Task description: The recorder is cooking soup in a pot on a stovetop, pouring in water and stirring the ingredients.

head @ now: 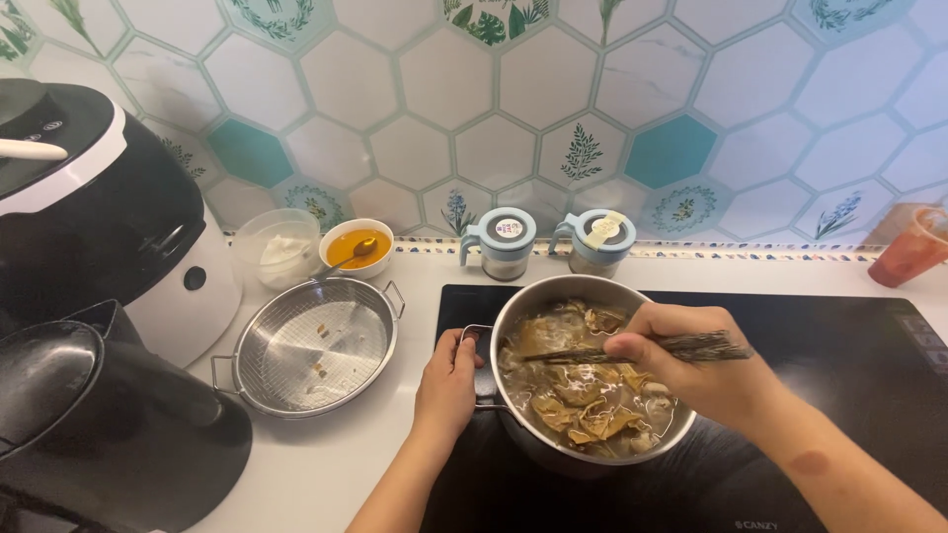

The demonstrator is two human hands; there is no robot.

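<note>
A person's left hand (449, 380) closes its fingers around the side handle (476, 336) of a steel pot (585, 449) that sits on a black cooktop (849, 365), while the right hand (691, 360) grips a pair of dark chopsticks (632, 347) in a narrow pinch, their tips dipped into the pot's contents. The pot stands at the centre of the view, just right of the left hand, and holds brown broth with folded tan pieces (588, 415) and pale lumps; the chopsticks cross it from 3 o'clock toward 9 o'clock. At 9 o'clock from the pot, just beside the cooktop's edge on the white counter (326, 464), rests a round steel mesh tray (316, 345) with two small handles and a few crumbs on it. At 11 o'clock from the tray stand a clear container of white stuff (279, 247) and, touching or nearly touching it, a small white bowl of orange sauce (357, 247) with a spoon lying in it. At 12 o'clock from the pot, against the hexagon-tiled wall (533, 89), stand two lidded jars (504, 242) with pale blue tops. A black-and-white appliance (109, 207) fills the far left, with a black drawer-like basket (109, 424) in front of it. A cup of red drink (913, 247) shows at the right edge.
</note>
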